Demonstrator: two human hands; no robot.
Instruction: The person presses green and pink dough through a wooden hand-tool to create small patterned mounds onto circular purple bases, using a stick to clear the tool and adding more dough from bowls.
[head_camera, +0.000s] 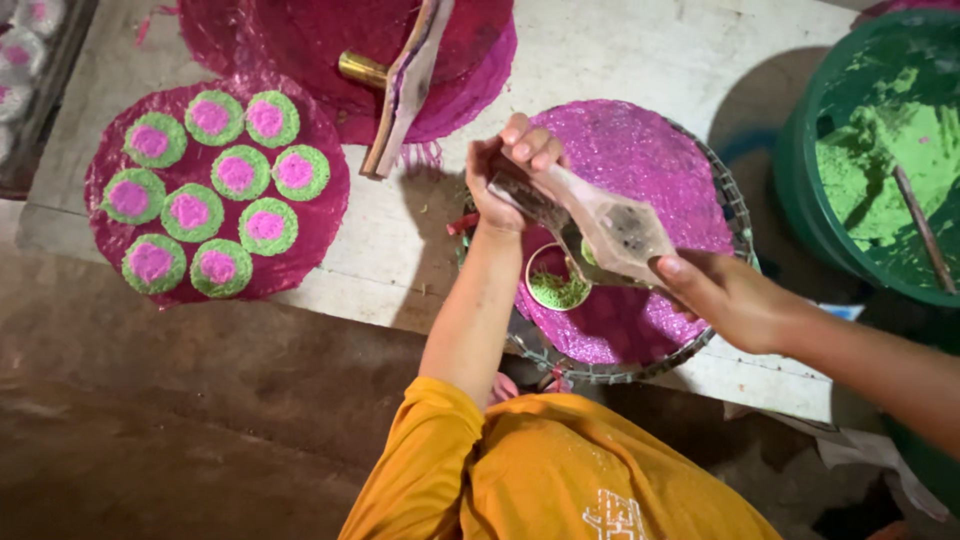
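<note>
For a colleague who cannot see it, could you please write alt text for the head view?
Two hands, the left hand and right hand, hold a flat wooden tool over a small ring mould of green grains on a magenta mat. To the left, another mat carries ten green-and-pink discs; a green tub stands at right.

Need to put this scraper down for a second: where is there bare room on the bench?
Bare wood lies between the stacked magenta mats and the green bucket. A narrower strip runs between the mat of green-and-pink discs and the left hand. The wire tray under both hands is crowded, and so is the disc mat.
</note>
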